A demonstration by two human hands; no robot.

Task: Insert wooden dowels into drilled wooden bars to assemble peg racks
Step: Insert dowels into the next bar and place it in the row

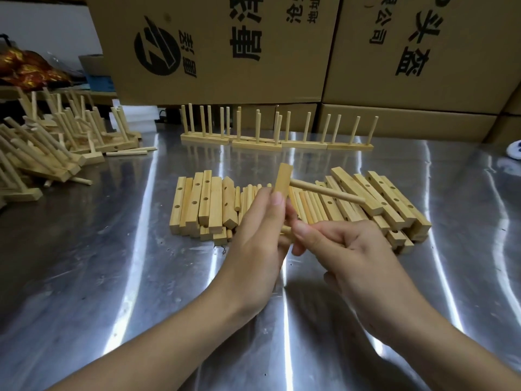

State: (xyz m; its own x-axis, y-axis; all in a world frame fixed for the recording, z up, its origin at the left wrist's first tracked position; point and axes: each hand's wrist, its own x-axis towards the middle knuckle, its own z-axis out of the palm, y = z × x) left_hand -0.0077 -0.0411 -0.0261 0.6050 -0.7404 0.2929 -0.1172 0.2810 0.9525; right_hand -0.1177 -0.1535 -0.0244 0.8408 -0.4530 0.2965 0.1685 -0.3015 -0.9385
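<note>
My left hand (259, 235) grips a drilled wooden bar (283, 180) held upright above the table. One dowel (327, 191) sticks out of the bar's upper part to the right. My right hand (346, 249) pinches a second dowel (286, 229) whose tip meets the bar's lower part, partly hidden by fingers. Behind my hands lies a pile of drilled bars (203, 204) on the left, loose dowels (307, 204) in the middle and more drilled bars (389, 201) on the right.
Finished peg racks (276, 136) stand in a row at the back of the shiny metal table (112, 249). A heap of finished racks (50, 145) lies at the left. Large cardboard boxes (225, 52) wall off the rear.
</note>
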